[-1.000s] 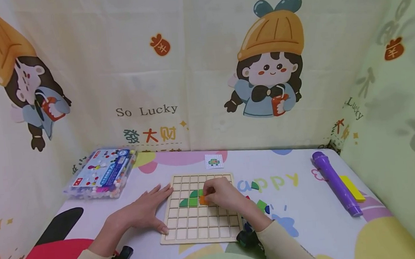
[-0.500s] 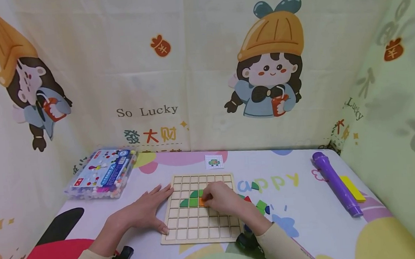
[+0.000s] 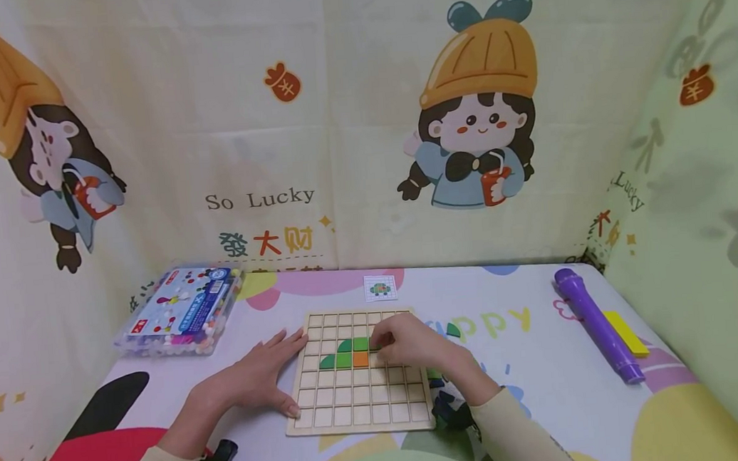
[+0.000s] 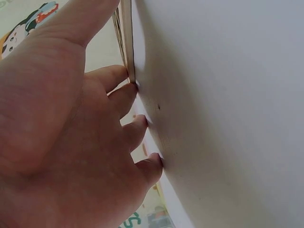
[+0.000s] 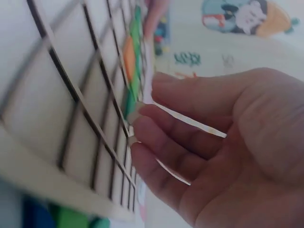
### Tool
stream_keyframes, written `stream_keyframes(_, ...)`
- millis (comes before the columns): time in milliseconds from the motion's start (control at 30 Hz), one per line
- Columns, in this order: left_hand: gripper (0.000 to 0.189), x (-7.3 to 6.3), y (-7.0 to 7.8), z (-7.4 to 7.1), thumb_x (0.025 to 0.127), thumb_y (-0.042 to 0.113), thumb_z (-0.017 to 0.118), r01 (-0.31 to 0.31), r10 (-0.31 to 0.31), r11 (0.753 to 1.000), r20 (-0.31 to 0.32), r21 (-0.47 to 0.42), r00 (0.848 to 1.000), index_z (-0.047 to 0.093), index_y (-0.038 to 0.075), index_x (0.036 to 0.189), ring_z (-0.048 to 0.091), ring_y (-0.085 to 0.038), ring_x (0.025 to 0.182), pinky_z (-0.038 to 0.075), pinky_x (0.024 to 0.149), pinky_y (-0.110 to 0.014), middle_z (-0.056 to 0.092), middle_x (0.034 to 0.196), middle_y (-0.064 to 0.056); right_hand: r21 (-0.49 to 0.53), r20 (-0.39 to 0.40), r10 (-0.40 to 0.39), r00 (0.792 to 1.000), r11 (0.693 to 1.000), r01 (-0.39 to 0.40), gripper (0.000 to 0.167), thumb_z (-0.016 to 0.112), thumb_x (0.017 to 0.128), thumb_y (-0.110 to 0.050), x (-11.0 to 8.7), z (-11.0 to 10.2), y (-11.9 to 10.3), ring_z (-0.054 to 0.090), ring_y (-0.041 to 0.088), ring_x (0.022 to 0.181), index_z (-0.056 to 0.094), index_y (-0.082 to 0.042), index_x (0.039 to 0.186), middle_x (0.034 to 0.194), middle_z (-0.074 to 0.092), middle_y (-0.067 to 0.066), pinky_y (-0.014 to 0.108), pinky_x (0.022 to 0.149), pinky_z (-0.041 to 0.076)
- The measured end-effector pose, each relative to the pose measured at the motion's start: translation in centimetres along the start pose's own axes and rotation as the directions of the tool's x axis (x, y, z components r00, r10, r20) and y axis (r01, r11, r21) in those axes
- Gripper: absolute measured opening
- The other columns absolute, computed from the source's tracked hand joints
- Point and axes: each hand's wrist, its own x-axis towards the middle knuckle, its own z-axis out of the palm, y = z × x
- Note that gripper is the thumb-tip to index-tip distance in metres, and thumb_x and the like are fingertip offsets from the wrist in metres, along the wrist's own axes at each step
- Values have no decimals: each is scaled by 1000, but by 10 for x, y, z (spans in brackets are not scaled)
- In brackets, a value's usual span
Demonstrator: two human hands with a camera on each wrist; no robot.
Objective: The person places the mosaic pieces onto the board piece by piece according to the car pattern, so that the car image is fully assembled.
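A wooden grid board [image 3: 331,420] lies on the table. In its cells sit an orange square tile [image 3: 360,360], green square tiles [image 3: 344,361] and green rounded tiles [image 3: 328,362]. My left hand [image 3: 250,374] rests at the board's left edge, fingers spread, thumb at the near corner and fingertips against the side. Just right of the orange tile, my right hand [image 3: 412,342] hovers over the board with loosely bent fingers. The right wrist view shows its thumb [image 5: 190,92] apart from the fingers and nothing held. That hand covers part of the board's upper right.
A small pattern card [image 3: 381,287] lies behind the board. Loose tiles, including a green one [image 3: 453,329], lie to the right, partly behind the right arm. A plastic box [image 3: 178,308] stands back left; a purple tube [image 3: 597,329] and a yellow block [image 3: 627,335] lie far right.
My right hand has let go of the orange tile, which now lies fully visible in its cell, and has shifted a little to the right. The left hand stays in place.
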Motion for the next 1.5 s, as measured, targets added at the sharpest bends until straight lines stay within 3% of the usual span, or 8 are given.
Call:
stream_keyframes(467,122,0,0,0,59,61,87,2,-2,1000,4,-11,1000,30,15,157,9,-42,154,10,119,-71,22,167,-5,-23,75,139,987,990,-138,10,72,80,0,-23,-48,31,53,15,70,69,-8,84,74,59,-1,28,61,47)
stream_keyframes(567,122,0,0,0,59,61,87,1,0,1000,7,-15,1000,30,14,157,9,-42,154,10,118,-71,22,167,-6,-42,77,218,973,976,-215,13,73,76,2,-27,-53,36,53,16,71,68,-9,81,73,58,0,28,61,46)
stream_keyframes(700,122,0,0,0,59,60,87,-3,3,1000,8,-15,1000,30,13,157,9,-42,154,10,118,-71,22,167,-6,-107,84,339,937,938,-330,17,78,73,0,-33,-54,40,53,18,75,66,-11,80,76,58,2,30,63,44)
stream_keyframes(800,122,0,1,0,59,60,87,-5,5,1000,8,-17,1000,30,13,157,9,-43,154,11,118,-71,22,167,-7,-146,94,389,916,916,-374,21,80,72,-1,-34,-52,42,54,18,75,65,-12,79,78,59,2,29,62,44)
stream_keyframes(1100,122,-1,2,0,60,60,87,0,0,1000,8,-16,1000,30,13,157,8,-42,154,10,118,-71,22,167,-7,-140,85,397,914,913,-384,19,78,73,3,-33,-49,43,55,18,73,65,-10,76,76,60,3,28,60,44)
stream_keyframes(1500,122,0,-1,1,59,61,86,-8,8,1000,1,-11,1000,30,14,157,9,-42,154,10,118,-71,22,167,-6,-167,55,359,932,923,-346,18,77,75,2,-33,-49,44,54,17,70,65,-11,70,71,61,0,28,60,42)
